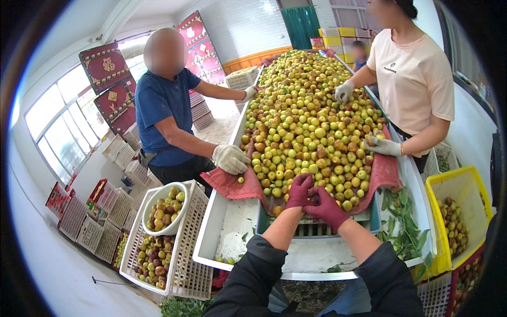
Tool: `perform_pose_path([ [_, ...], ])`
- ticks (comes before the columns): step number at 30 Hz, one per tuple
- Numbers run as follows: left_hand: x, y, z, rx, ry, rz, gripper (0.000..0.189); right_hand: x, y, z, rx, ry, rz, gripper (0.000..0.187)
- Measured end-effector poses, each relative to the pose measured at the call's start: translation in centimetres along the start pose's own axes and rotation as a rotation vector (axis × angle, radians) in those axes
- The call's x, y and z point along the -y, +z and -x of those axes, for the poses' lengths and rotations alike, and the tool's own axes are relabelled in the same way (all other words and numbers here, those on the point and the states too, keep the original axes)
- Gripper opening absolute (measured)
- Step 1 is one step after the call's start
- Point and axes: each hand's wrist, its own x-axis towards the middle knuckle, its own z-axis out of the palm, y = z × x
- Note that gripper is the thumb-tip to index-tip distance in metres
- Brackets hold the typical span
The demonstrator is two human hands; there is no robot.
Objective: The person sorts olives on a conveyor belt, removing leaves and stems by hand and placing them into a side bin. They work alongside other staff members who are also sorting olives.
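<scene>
Both my hands wear dark red gloves and meet at the near edge of a big heap of yellow-green and brown jujube-like fruits (309,119). My left hand (300,191) has its fingers bent over the fruits. My right hand (325,207) touches the left glove near the wrist, its fingertips partly hidden; whether either hand holds a fruit cannot be told. The heap lies on a red cloth (233,186) in a long white-rimmed sorting trough (222,237). Below my hands, a slatted opening (317,230) shows at the trough's near end.
A person in blue stands left, one in a pale shirt right, both gloved at the heap. A white crate (190,241) with fruits and a white bucket (180,226) stand left; a yellow crate (439,222) stands right. Leafy twigs (408,222) lie in the trough. Another person sits behind.
</scene>
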Motion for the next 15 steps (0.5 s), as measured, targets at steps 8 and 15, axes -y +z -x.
perform_pose_path([
  [8, 0.1, 3.4, 0.6, -0.065, -0.292, 0.414, 0.027, -4.1, -1.7, -1.9, -0.322, -0.32, 0.402, 0.018],
  [15, -4.1, 5.5, 1.9, -0.059, -0.43, 0.327, 0.028, -2.2, -2.8, -1.6, -0.403, -0.265, 0.572, 0.012],
])
